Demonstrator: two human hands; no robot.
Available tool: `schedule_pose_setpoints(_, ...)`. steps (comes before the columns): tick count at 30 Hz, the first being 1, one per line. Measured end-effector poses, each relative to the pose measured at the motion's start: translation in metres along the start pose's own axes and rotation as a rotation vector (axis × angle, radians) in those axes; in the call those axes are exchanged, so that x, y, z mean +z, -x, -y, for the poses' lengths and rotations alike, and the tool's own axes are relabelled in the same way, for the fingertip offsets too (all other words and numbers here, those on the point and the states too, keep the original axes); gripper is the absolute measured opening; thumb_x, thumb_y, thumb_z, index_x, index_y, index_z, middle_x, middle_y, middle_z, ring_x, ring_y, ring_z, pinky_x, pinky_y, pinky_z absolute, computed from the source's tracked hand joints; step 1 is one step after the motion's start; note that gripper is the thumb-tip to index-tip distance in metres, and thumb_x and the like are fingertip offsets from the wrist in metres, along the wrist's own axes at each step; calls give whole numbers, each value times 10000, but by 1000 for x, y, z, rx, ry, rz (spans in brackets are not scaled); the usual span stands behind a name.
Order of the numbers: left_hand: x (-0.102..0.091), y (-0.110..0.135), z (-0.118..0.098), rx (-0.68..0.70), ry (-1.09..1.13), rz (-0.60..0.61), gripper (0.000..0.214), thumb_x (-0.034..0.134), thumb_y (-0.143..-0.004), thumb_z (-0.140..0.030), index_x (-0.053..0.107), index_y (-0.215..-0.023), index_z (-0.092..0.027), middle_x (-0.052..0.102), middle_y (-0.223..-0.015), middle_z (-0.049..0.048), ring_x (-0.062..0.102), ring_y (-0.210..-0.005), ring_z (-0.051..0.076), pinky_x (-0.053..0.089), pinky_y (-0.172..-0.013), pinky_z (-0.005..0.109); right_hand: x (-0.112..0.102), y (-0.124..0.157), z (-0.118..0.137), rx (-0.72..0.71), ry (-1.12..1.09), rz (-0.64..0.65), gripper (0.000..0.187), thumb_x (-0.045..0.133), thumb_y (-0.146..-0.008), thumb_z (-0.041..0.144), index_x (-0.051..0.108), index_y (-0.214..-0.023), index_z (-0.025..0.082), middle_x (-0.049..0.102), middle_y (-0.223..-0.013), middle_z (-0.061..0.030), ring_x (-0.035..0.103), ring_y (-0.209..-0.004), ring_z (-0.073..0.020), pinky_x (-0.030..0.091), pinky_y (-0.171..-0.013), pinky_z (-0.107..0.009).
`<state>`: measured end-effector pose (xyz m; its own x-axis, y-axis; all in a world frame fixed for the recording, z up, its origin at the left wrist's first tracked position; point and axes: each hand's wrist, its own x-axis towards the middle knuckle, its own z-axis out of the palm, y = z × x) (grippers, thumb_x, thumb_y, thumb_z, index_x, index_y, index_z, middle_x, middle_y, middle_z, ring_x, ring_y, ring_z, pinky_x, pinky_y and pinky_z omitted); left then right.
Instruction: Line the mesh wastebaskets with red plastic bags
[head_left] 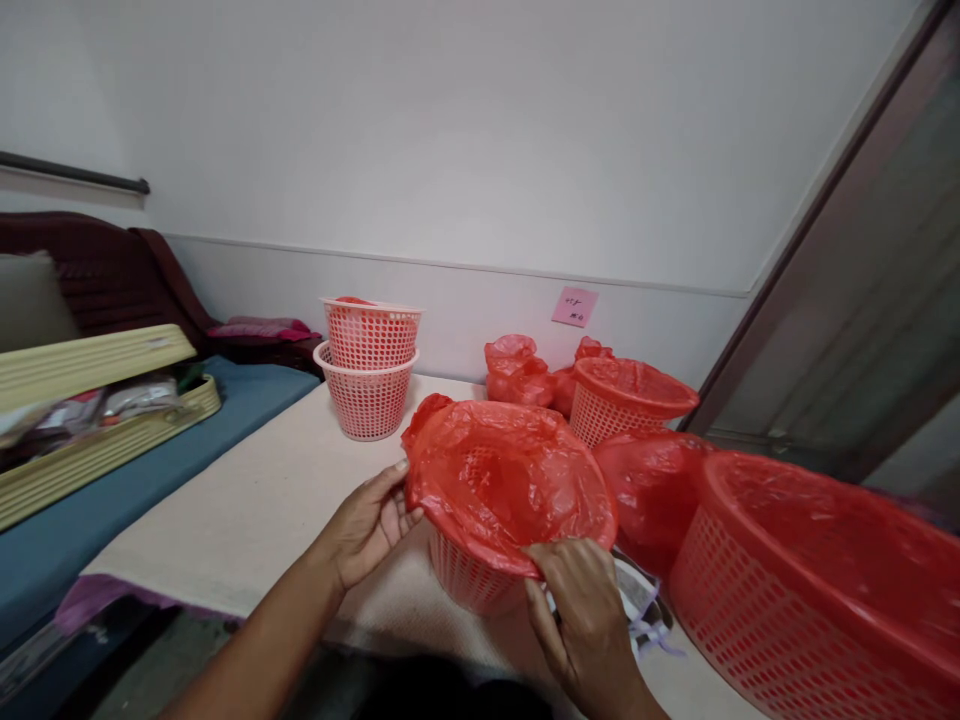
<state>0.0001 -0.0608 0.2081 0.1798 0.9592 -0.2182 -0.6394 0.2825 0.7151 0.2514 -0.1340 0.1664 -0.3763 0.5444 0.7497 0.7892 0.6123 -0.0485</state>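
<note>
1. Here, the left hand [367,525] pinches the left rim of the red bag [510,480].
2. That red bag lines a pink basket [469,580] standing mid-table [262,500].
3. The right hand [577,610] is closed on the bag's near edge.

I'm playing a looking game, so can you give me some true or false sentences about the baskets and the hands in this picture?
1. The left hand and the right hand both grip the edge of the red plastic bag that lines the small pink basket. True.
2. The two stacked pink baskets lie tipped over. False: they stand upright on the table.
3. The sticky note on the wall is green. False: it is pink.
4. The large red basket on the right is lined with red plastic. True.
</note>
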Motion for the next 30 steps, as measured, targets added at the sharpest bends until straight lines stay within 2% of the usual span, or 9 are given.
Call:
schedule_pose_setpoints(5,4,-7,-8,109,-289,17,134,709,-730,-186,602,-674,-130,619,-649,2,557,-570,82,470,-566,192,1,0,-1,1,5,-8,204,503,-882,120,542,-1082,104,564,-870,-86,459,-849,-216,345,-828,-419)
schedule_pose_setpoints(9,9,-20,-20,196,-478,-51,164,707,-679,-206,569,-618,-143,585,-599,-31,522,-557,72,389,-519,173,2,-1,-1,-4,2,-8,208,513,-878,120,543,-1083,96,569,-876,-89,461,-846,-215,342,-829,-420)
schedule_pose_setpoints(13,14,-27,-28,228,-574,-58,163,661,-615,-168,504,-573,-168,556,-554,-50,520,-539,79,428,-570,207,1,-2,1,17,15,3,210,519,-880,130,540,-1087,103,568,-875,-90,461,-848,-218,346,-832,-424)
schedule_pose_setpoints(15,18,-27,-30,205,-603,-27,141,641,-610,-181,502,-588,-175,567,-571,-45,535,-548,82,462,-606,222,1,-4,2,18,5,1,204,521,-879,133,541,-1080,110,564,-866,-85,460,-836,-215,348,-824,-420)
schedule_pose_setpoints(18,26,-24,-30,107,-672,44,100,621,-629,-231,581,-686,-159,650,-677,18,589,-595,109,509,-645,262,2,-6,3,14,-10,2,201,531,-873,136,545,-1072,114,560,-851,-78,456,-823,-210,349,-812,-413)
schedule_pose_setpoints(21,30,-21,-34,17,-800,72,175,612,-650,-280,615,-765,-148,690,-728,69,621,-601,140,533,-645,302,2,-7,4,28,-12,1,194,538,-871,143,548,-1063,117,561,-852,-77,457,-823,-209,348,-811,-411)
schedule_pose_setpoints(24,29,-25,-47,-33,-998,57,261,593,-703,-390,619,-754,-135,690,-687,107,637,-572,187,533,-580,334,2,-7,4,32,-24,-8,188,535,-871,140,549,-1057,121,562,-845,-73,459,-816,-205,347,-806,-405)
schedule_pose_setpoints(26,27,-34,-59,28,-1157,-14,307,569,-734,-447,594,-726,-141,668,-655,106,633,-559,205,506,-524,320,3,-8,3,32,-26,-15,184,534,-871,142,550,-1054,124,565,-846,-72,460,-817,-205,347,-809,-405)
schedule_pose_setpoints(30,28,-59,-72,292,-1460,-192,377,583,-734,-538,547,-809,-171,658,-760,94,641,-661,240,436,-497,287,5,-9,3,42,-13,-13,170,530,-872,138,554,-1040,128,570,-844,-69,462,-816,-203,347,-812,-406)
